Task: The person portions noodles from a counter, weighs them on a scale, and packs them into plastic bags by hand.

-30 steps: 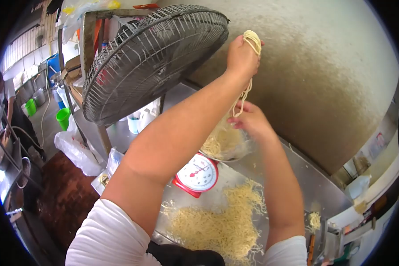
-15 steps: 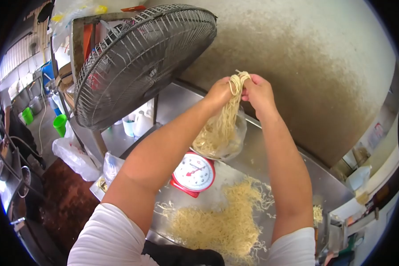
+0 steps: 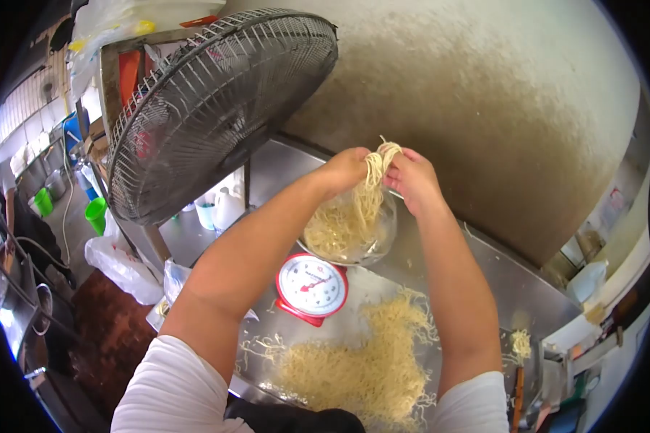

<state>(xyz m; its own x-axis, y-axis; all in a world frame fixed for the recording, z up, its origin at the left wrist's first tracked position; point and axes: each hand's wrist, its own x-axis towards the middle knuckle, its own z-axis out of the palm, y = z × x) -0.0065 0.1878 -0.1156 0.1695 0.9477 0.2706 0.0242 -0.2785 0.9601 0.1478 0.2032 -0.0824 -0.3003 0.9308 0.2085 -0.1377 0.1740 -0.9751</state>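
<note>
A hanging bunch of pale noodles (image 3: 370,186) is held between my two hands, with its looped top at finger height. My left hand (image 3: 347,170) is closed on the bunch from the left, and my right hand (image 3: 414,180) grips it from the right. The lower strands reach into a clear plastic bag (image 3: 387,229) with more noodles in it. This bag rests on the pan of a red dial scale (image 3: 312,286). Nearer to me, a broad heap of loose noodles (image 3: 361,361) lies on the metal table (image 3: 256,325).
A large black fan (image 3: 227,115) stands close by on the left, near my left forearm. Behind the scale rises a stained wall (image 3: 484,108). White jugs (image 3: 229,208) and a plastic bag (image 3: 123,267) are at the left. Some noodles (image 3: 521,344) hang at the far right.
Both hands have come down with the noodle bunch, closer to the bag on the scale. The whole view has shifted a little.
</note>
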